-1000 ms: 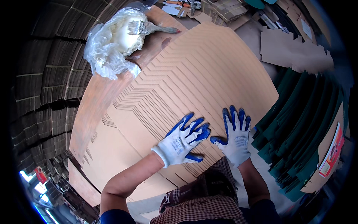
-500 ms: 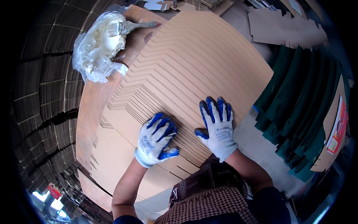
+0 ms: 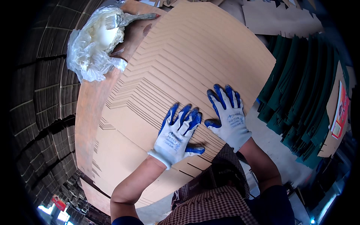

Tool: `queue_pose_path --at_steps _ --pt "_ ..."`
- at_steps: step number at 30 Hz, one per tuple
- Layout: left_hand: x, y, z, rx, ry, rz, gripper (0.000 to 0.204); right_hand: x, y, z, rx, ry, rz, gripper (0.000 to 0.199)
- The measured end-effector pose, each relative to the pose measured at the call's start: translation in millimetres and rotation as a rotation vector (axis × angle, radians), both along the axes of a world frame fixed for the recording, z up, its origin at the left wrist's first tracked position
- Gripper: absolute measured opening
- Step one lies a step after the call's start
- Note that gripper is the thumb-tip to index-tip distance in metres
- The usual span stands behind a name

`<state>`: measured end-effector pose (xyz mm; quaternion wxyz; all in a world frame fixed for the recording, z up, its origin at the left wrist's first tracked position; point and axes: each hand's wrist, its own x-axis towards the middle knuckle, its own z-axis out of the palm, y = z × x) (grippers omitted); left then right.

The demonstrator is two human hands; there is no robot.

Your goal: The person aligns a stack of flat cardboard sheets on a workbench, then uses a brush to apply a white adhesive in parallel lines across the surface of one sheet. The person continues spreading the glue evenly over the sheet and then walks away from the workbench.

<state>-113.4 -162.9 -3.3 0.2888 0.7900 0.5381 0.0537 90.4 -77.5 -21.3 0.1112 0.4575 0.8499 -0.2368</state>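
Brown cardboard sheets [image 3: 210, 41] lie fanned out in overlapping rows, their stepped edges running across the board. My left hand [image 3: 179, 133], in a white glove with blue-coated fingers, rests on the sheets near their close edges, fingers spread and thumb out to the right. To its right, my right hand [image 3: 227, 114], gloved the same way, presses flat near the right side of the fan with its fingers apart. Neither hand grips anything. The palms are hidden against the cardboard.
A brush [image 3: 131, 18] lies on a plastic bag [image 3: 84, 56] of whitish paste at the far left of the wooden board [image 3: 88, 112]. Tied cardboard bundles [image 3: 48, 82] are piled along the left. Dark green sheets [image 3: 300, 90] stand stacked at the right.
My left hand has slid to the right across the sheets and its fingers have straightened. My right hand has shifted slightly right and farther away.
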Motion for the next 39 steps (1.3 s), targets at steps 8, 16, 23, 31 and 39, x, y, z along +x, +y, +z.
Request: queue_pose_path --at_steps 8,16,23,31,39 --pt "-3.5 -2.8 3.0 -0.012 -0.002 -0.008 0.104 -0.8 -0.1 0.2 0.01 0.004 -0.008 0.094" --pt "-5.1 -7.3 1.8 0.014 -0.033 -0.007 0.103 0.8 -0.4 -3.0 -0.012 0.05 -0.027 0.089" --pt "-15.9 -3.3 6.0 0.033 -0.052 -0.045 0.093 2.3 -1.9 -4.3 0.002 0.092 -0.041 0.088" --pt "0.2 4.8 -9.1 0.133 -0.197 -0.063 0.065 -0.3 -1.7 -3.7 0.074 0.086 -0.021 0.083" --pt "6.3 -4.8 -15.6 0.186 -0.178 -0.01 0.052 -2.6 0.3 1.2 0.029 0.026 -0.021 0.088"
